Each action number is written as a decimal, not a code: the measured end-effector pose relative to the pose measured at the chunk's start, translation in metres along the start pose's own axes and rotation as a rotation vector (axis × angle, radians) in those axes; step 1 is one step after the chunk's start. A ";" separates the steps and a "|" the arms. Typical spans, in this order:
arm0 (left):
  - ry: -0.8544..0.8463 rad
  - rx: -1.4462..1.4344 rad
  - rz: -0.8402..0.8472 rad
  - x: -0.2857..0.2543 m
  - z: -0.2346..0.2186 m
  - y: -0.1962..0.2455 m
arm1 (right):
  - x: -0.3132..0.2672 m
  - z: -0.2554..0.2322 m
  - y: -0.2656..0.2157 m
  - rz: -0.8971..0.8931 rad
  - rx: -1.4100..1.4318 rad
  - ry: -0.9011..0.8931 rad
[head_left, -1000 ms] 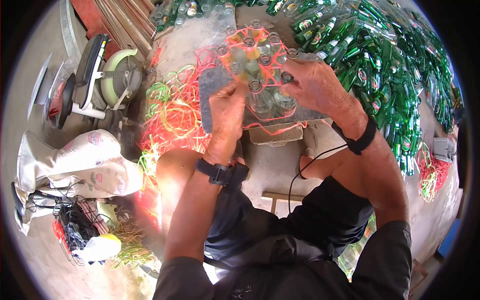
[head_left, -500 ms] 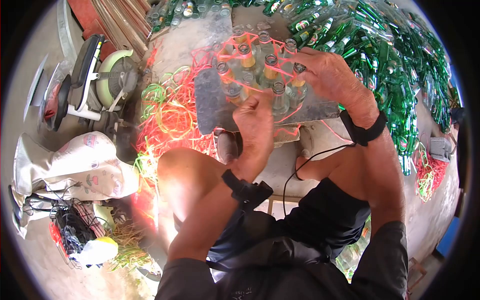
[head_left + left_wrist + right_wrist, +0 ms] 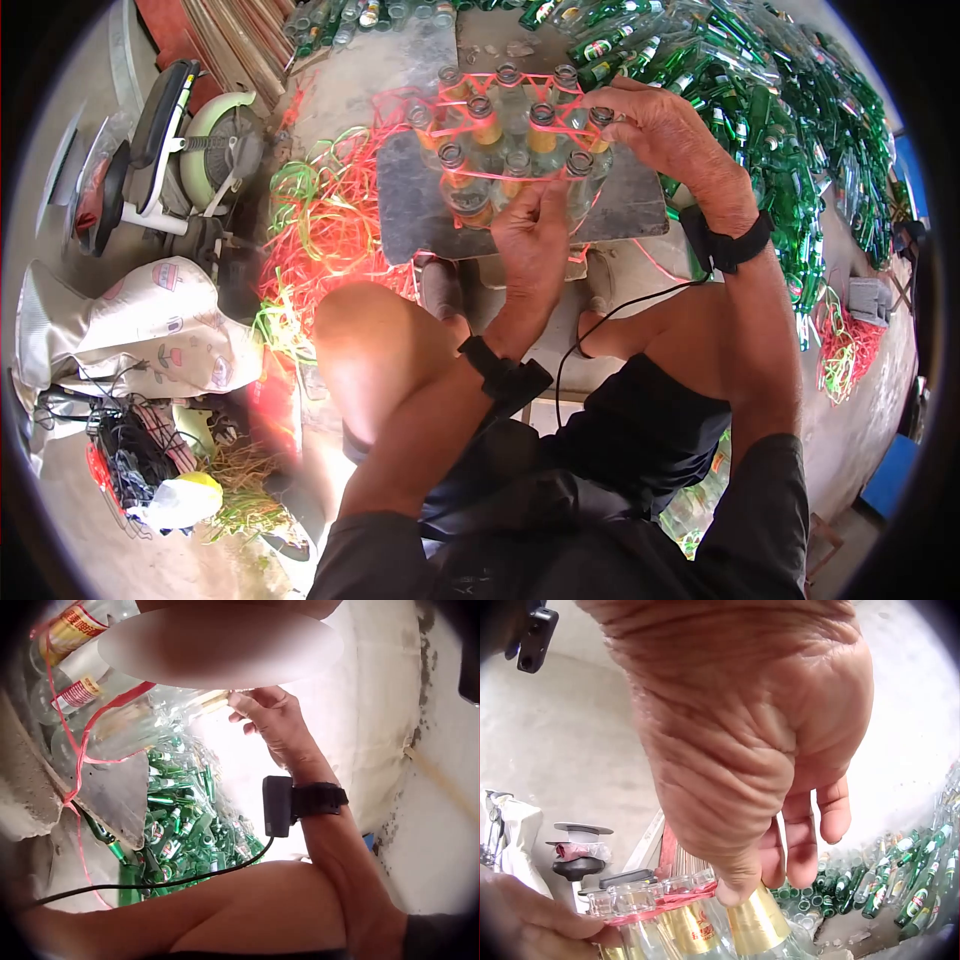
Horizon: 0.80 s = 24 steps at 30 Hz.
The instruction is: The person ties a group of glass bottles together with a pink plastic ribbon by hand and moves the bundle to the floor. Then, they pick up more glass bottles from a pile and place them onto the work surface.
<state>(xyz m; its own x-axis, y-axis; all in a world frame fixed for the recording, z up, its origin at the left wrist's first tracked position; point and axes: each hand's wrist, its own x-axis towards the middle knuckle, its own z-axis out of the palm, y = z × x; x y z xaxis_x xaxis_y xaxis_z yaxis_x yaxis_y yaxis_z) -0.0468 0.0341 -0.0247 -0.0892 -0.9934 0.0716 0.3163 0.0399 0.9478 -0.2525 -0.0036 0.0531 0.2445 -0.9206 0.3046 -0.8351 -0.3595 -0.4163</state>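
A bundle of clear glass bottles with gold neck labels stands upright on a dark board, pink plastic strap running round and between the necks. My left hand is at the front of the bundle, thumb and forefinger pinching the strap below the bottle mouths. At the right side, my right hand grips the neck of an outer bottle. The right wrist view shows my right thumb pressed to a gold neck label beside the strap, with left fingers at the strap's other end.
Green bottles lie heaped at the right and back. Tangled pink and green strap covers the floor left of the board. A fan-like machine and a pale fabric-covered thing stand further left. A black cable crosses my lap.
My left hand has moved from the bundle's left side to its front centre. The bottles have turned relative to the board, and my right hand stays at the right side.
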 end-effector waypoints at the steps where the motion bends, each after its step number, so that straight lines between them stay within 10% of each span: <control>1: -0.022 -0.006 -0.036 -0.001 -0.002 0.002 | 0.000 0.001 0.001 0.012 0.031 0.003; 24: 0.009 -0.019 -0.230 0.010 -0.026 -0.006 | 0.011 0.008 -0.019 -0.158 0.027 0.117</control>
<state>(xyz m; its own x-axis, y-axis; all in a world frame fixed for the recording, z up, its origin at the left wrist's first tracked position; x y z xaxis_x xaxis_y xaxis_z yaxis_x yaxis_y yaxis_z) -0.0249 0.0208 -0.0381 -0.1528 -0.9770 -0.1486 0.3067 -0.1898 0.9327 -0.2303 -0.0083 0.0572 0.3108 -0.8291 0.4648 -0.7770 -0.5033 -0.3781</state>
